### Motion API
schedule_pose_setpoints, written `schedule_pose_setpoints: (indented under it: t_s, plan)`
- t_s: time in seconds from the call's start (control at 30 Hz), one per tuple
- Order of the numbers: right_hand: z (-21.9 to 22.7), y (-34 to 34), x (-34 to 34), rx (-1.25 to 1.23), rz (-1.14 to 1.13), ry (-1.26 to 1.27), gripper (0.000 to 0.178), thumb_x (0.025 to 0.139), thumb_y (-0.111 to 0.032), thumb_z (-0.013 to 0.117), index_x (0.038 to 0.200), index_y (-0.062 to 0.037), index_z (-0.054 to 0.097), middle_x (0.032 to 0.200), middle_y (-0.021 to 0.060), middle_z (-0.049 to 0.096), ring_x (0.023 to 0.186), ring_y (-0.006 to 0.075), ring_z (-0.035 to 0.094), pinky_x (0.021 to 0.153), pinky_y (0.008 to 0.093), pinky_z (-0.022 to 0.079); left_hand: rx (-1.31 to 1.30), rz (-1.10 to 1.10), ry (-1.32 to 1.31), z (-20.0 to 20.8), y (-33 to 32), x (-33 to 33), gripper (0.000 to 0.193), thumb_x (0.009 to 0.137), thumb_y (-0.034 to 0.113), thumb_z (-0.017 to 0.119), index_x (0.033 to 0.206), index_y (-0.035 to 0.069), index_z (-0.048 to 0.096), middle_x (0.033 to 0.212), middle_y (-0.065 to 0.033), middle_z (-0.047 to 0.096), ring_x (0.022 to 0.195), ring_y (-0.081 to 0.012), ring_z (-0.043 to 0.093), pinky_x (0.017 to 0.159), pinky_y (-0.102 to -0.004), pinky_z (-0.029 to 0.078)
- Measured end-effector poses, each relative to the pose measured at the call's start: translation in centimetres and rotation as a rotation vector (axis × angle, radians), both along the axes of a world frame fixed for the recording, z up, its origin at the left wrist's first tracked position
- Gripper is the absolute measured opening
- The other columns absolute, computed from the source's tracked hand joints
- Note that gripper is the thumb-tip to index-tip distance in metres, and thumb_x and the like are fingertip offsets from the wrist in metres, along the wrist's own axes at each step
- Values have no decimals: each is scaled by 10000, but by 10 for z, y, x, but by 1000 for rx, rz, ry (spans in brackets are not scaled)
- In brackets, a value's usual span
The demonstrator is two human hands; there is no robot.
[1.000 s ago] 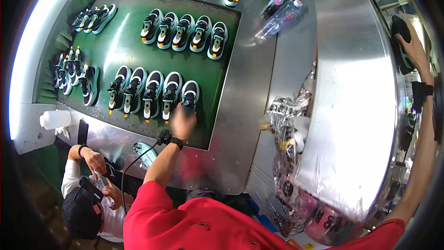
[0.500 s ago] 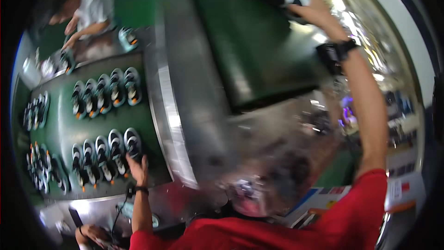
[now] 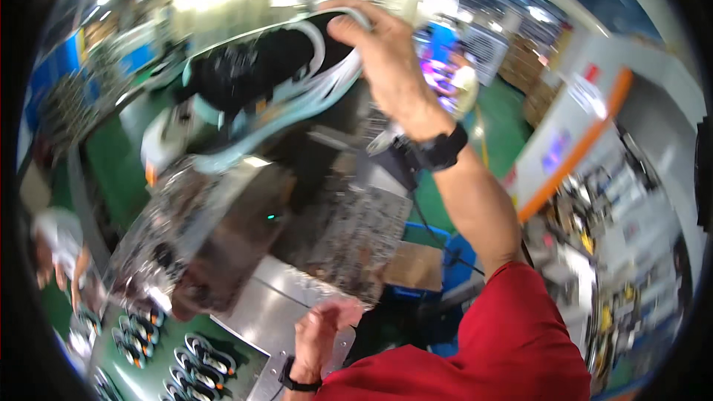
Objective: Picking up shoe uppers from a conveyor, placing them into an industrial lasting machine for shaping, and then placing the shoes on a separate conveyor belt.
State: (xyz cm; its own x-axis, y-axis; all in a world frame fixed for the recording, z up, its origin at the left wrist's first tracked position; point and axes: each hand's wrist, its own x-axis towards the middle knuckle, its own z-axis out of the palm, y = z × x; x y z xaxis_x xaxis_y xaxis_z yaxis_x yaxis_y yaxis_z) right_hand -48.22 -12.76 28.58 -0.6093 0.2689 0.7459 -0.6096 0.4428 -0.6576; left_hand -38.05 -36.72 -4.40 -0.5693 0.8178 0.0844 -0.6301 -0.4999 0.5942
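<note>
My right hand is raised at the upper middle, closed round the heel of a sneaker. The sneaker has a black upper, a white collar edge and a pale blue-green sole, and its toe points left. A pale toe with an orange bit shows below it; I cannot tell whether that is a second shoe. My left hand is low in the middle beside a metal surface. Its fingers reach to the right, somewhat blurred, and nothing shows in them.
Rows of sneakers lie on a green table at the lower left, where another person stands. A plastic-covered machine is below the raised sneaker. At right stand a blue bin and an orange-edged panel.
The view has swung right, and the shoe rows now lie at the lower left. The right hand still grips the sneaker, now nearer the middle. The left hand has moved away from the shoe row.
</note>
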Motion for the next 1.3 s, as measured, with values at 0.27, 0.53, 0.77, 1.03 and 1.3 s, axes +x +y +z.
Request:
schedule_pose_setpoints:
  t_s: [0.27, 0.53, 0.77, 1.03, 1.3]
  plan:
    - [-93, 74, 297, 25, -473, -167, 322, 850, -228, 648, 1062, 13, 672, 948, 107, 700, 897, 147, 633, 800, 303, 493, 298, -880, -464, 98, 156, 86, 956, 841, 663, 526, 1495, 18, 263, 1482, -277, 334, 1239, -448, 477, 1015, -502, 449]
    - [-213, 17, 601, -778, -692, 20, 769, 893, -491, 644, 1441, -26, 369, 1254, 145, 596, 1039, 176, 585, 874, 307, 506, 75, -736, 552, 67, 244, 302, 446, 984, 242, 479, 1364, 7, 476, 1334, -158, 552, 1141, -302, 592, 1000, -419, 445]
    - [-283, -12, 755, -971, -1491, 155, 619, 689, -148, 787, 1248, -15, 557, 1068, 75, 621, 954, 168, 598, 872, 294, 484, 25, -1034, 889, 40, 285, 504, 668, 951, 273, 596, 1475, -38, 324, 1366, -159, 507, 1221, -221, 501, 1045, -340, 383]
    - [-292, -59, 875, -853, -2003, 270, 520, 733, -75, 723, 1222, -21, 553, 1047, 44, 593, 911, 125, 573, 820, 264, 478, -133, -992, 1241, -35, 453, 685, 640, 842, 351, 721, 1215, -123, 507, 1127, -215, 663, 1008, -254, 649, 851, -332, 499]
    - [-286, -62, 920, -827, -2422, 31, 507, 720, -63, 677, 1204, 17, 550, 1032, 68, 592, 890, 139, 565, 823, 280, 477, -430, -832, 1656, -112, 550, 794, 782, 795, 189, 685, 1409, -66, 273, 1312, -302, 499, 1156, -439, 552, 962, -473, 466]
